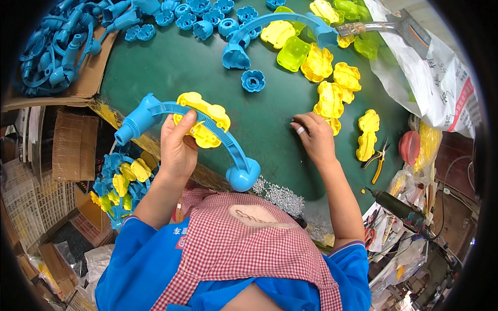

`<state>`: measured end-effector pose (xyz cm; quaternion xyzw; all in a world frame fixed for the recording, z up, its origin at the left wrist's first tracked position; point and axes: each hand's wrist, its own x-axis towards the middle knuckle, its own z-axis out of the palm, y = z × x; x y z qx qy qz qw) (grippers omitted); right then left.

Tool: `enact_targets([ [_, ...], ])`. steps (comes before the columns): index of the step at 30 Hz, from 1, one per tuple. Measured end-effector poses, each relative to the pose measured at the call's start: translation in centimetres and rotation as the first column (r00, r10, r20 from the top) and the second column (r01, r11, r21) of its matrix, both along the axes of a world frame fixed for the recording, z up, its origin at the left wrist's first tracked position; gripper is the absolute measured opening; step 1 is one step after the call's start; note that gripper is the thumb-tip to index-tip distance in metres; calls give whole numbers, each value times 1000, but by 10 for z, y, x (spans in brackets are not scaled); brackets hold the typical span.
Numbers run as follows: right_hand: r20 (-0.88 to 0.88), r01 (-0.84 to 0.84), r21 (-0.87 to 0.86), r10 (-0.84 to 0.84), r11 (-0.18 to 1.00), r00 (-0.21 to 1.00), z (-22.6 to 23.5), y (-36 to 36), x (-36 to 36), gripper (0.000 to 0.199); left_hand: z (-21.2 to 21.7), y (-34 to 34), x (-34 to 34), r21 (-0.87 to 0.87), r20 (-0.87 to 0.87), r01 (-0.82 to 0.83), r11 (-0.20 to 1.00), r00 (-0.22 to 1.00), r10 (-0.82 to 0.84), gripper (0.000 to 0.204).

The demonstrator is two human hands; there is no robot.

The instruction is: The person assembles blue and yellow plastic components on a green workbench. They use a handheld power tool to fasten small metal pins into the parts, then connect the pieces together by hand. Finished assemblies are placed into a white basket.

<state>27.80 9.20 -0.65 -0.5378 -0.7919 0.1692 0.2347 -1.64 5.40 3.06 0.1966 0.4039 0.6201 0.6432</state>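
My left hand (180, 140) is closed on a curved blue plastic arm (228, 139), holding it just above the table's near edge. Its upper left end is a stepped tube; a round blue cup (243, 175) forms the lower right end. A yellow car-shaped shell (211, 110) sits around the arm beside my thumb, with yellow on both sides of the arm. Over the green table, my right hand (315, 139) has its fingers curled together, a ring on one; what they hold, if anything, is hidden. Closest to it is a yellow shell (329, 100).
Blue flower-shaped cups (253, 81), another blue arm (280, 18) and green shells (293, 54) lie farther back. Small metal screws (282, 198) are piled by the apron. Cutters (378, 163) and a dark power screwdriver (397, 205) lie right. A carton (96, 85) holds blue parts.
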Motion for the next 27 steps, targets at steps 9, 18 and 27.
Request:
enact_targets([
  [9, -527, -598, -213, 425, 773, 736, 21, -29, -72, 18, 16, 2, -12, 121, -37, -133, 984, 990, 138, 30],
  [18, 257, -154, 476, 30, 866, 966, 1, 102, -31, 26, 15, -7, 6, -8, 115, -55, 998, 992, 55, 27],
  [27, 131, -168, 257, 138, 952, 982, 13, 68, -31, 35, 3, -20, 22, -59, 100, 102, 993, 990, -95, 26],
])
